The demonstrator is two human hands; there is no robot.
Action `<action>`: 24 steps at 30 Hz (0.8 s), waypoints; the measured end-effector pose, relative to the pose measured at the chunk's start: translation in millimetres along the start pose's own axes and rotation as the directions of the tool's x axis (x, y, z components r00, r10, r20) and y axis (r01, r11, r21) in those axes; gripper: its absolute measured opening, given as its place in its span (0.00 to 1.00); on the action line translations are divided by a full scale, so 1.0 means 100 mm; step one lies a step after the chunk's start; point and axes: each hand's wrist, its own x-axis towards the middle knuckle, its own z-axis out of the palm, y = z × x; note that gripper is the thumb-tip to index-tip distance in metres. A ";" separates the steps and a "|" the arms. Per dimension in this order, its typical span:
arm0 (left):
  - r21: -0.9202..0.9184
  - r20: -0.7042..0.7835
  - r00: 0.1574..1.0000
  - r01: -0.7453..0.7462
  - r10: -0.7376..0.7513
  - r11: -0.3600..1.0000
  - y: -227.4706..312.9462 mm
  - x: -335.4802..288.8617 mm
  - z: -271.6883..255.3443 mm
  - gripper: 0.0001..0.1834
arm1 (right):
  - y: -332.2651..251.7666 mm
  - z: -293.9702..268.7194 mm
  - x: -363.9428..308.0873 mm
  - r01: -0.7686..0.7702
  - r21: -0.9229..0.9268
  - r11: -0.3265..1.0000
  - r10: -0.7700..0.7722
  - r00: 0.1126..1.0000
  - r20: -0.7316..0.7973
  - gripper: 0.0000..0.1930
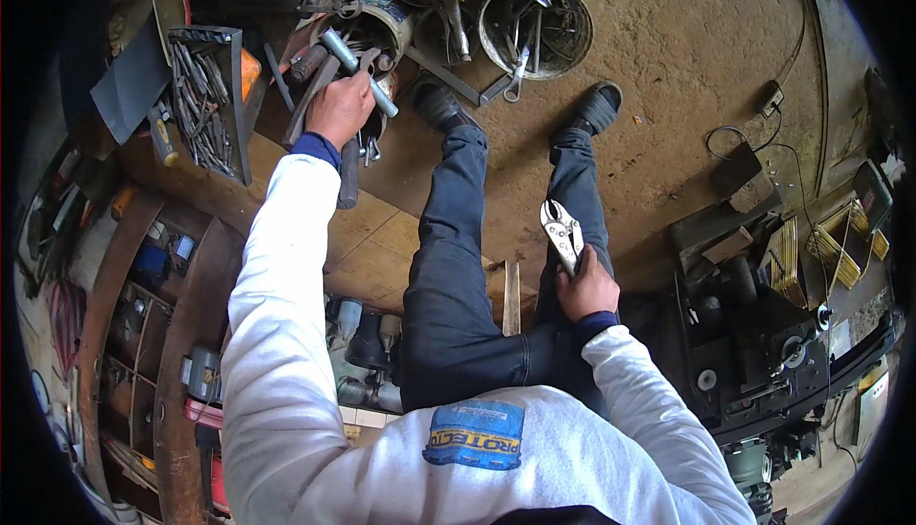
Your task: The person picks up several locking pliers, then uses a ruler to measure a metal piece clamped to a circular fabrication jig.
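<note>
My left hand (340, 113) reaches into a cluster of tools on the left, fingers curled at the middle of a thick grey-blue metal bar (340, 51). What lies under the palm is hidden. Dark hammers (309, 62) and flat bars stand or hang right around that hand. My right hand (589, 288), resting by my right thigh, is closed round the handles of silver locking pliers (563, 229), whose jaws point away from me.
Ahead stands a round bucket (485, 43) holding wrenches. A metal bin (237, 95) of chisels or bits is at far left, above a wooden shelf (176, 334). Dark machinery (744, 334) stands on the right, with a cable (801, 172) along the floor.
</note>
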 end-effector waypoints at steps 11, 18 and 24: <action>0.046 -0.100 0.950 0.303 -0.297 0.952 0.02 0.19 0.42 0.18 | -0.05 -0.01 -0.01 -0.004 -0.015 1.000 0.004 1.000 -0.010 0.30; -0.319 0.684 0.456 0.889 -0.569 0.329 -0.06 0.45 0.40 0.15 | -0.06 -0.02 -0.01 -0.022 -0.006 1.000 0.022 1.000 -0.005 0.30; -0.617 0.698 0.403 0.758 -0.592 -0.212 0.05 0.37 0.31 0.15 | -0.03 -0.02 -0.01 -0.051 -0.009 0.999 0.051 0.998 0.042 0.32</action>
